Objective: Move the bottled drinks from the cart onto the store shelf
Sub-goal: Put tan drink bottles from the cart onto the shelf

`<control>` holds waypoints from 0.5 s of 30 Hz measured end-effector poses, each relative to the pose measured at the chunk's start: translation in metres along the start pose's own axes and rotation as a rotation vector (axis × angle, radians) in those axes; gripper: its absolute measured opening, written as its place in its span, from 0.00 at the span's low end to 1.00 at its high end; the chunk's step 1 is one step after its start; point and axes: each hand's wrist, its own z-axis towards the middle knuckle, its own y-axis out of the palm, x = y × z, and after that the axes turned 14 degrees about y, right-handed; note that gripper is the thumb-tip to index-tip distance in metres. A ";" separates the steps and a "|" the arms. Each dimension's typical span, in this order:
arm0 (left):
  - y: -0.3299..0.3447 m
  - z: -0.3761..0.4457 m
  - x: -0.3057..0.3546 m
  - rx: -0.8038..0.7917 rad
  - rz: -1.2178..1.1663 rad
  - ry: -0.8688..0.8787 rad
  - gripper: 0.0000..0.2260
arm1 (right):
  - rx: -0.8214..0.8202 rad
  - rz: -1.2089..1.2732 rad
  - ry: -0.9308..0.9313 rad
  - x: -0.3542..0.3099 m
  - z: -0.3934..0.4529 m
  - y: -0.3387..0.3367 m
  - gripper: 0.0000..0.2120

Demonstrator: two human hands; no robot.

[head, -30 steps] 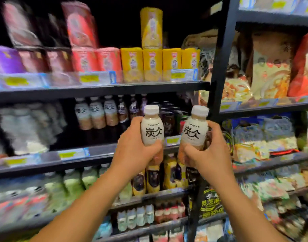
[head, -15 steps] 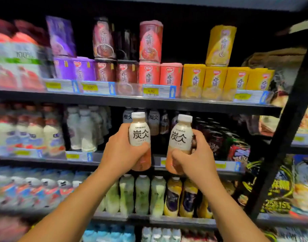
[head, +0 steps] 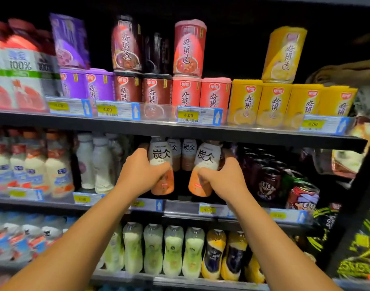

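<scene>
My left hand (head: pixel 141 172) grips a milk-tea bottle (head: pixel 160 157) with a white label, black characters and a brown lower half. My right hand (head: pixel 223 178) grips a matching bottle (head: pixel 206 159), tilted slightly left. Both bottles are inside the opening of the middle shelf (head: pixel 181 205), their caps hidden under the shelf above, and their bases are a little above the shelf floor. Two more of the same bottles (head: pixel 188 152) stand further back between them. The cart is out of view.
Dark cans (head: pixel 266 181) stand right of my right hand, white bottles (head: pixel 96 164) left of my left hand. Porridge cups (head: pixel 188 93) fill the shelf above, green and yellow bottles (head: pixel 173 248) the shelf below. A black upright post (head: pixel 360 185) stands at the right.
Both hands have carried their bottles forward and up into the middle shelf opening, so the caps now sit under the upper shelf. The view has shifted left and closer.
</scene>
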 end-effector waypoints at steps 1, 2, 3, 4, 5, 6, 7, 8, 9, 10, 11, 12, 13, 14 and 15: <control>0.000 0.003 -0.004 -0.011 0.004 0.003 0.18 | -0.007 -0.034 0.006 -0.002 0.001 0.007 0.22; 0.000 0.005 -0.008 -0.037 0.011 0.010 0.17 | -0.014 -0.063 0.011 -0.003 0.002 0.014 0.23; 0.000 0.007 -0.012 -0.066 0.019 0.023 0.16 | -0.021 -0.087 0.015 -0.003 0.003 0.022 0.24; 0.000 0.009 -0.018 -0.095 0.026 0.032 0.15 | -0.028 -0.111 0.016 -0.003 0.003 0.029 0.25; 0.001 0.010 -0.025 -0.115 0.027 0.041 0.14 | -0.039 -0.135 0.011 -0.003 0.002 0.035 0.24; 0.000 0.010 -0.030 -0.131 0.029 0.044 0.14 | -0.042 -0.158 0.011 -0.003 -0.001 0.039 0.23; 0.000 0.012 -0.037 -0.139 0.028 0.053 0.15 | -0.042 -0.172 0.011 -0.004 -0.005 0.043 0.22; 0.000 0.013 -0.042 -0.150 0.030 0.057 0.16 | -0.041 -0.186 0.019 -0.003 -0.006 0.046 0.22; 0.000 0.013 -0.047 -0.158 0.035 0.065 0.18 | -0.041 -0.202 0.024 -0.002 -0.008 0.050 0.21; 0.000 0.013 -0.051 -0.168 0.037 0.067 0.19 | -0.045 -0.214 0.031 -0.002 -0.010 0.053 0.21; 0.000 0.013 -0.055 -0.171 0.039 0.071 0.20 | -0.050 -0.226 0.029 -0.001 -0.011 0.056 0.22; 0.000 0.011 -0.058 -0.175 0.035 0.066 0.20 | -0.050 -0.232 0.030 -0.001 -0.013 0.058 0.22; 0.001 0.010 -0.061 -0.177 0.035 0.072 0.21 | -0.050 -0.234 0.030 -0.001 -0.014 0.061 0.22; 0.002 0.009 -0.063 -0.181 0.032 0.076 0.21 | -0.050 -0.234 0.028 0.000 -0.015 0.064 0.22; 0.002 0.009 -0.065 -0.177 0.031 0.085 0.22 | -0.048 -0.235 0.021 0.001 -0.016 0.067 0.21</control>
